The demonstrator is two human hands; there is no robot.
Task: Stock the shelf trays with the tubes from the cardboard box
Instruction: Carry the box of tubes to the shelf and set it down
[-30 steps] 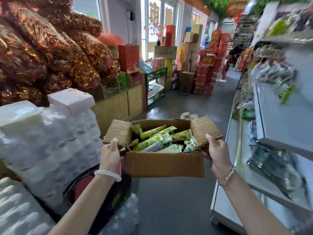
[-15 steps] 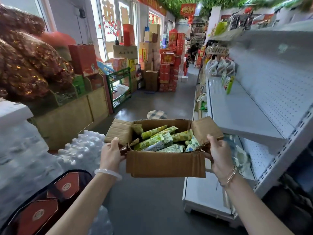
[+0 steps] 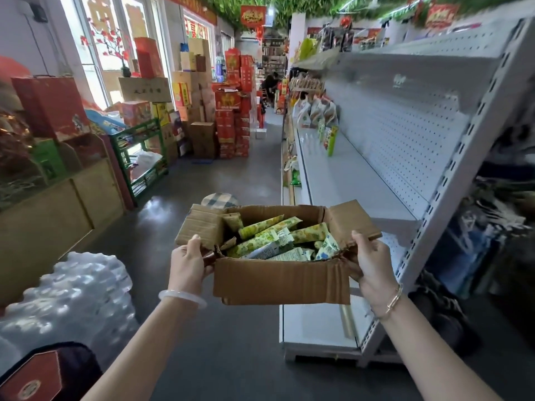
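I carry an open cardboard box (image 3: 280, 280) in front of me at waist height. Several green, yellow and white tubes (image 3: 269, 241) lie jumbled inside it. My left hand (image 3: 186, 263) grips the box's left side under its folded flap. My right hand (image 3: 369, 263) grips the right side, thumb over the rim. A white metal shelf unit (image 3: 347, 175) with a pegboard back runs along the right, its middle board mostly bare. A few packets (image 3: 328, 137) stand at its far end. No trays show in this view.
The grey floor aisle (image 3: 231, 175) leads ahead to stacked red and brown cartons (image 3: 228, 123). Shrink-wrapped bottle packs (image 3: 75, 296) and a dark red gift box (image 3: 43, 374) sit at lower left. A wooden counter (image 3: 58, 209) and green rack (image 3: 142, 157) line the left.
The view has swung to the right, from the bagged goods on the left toward the white shelf unit. Both hands keep the same grip on the box.
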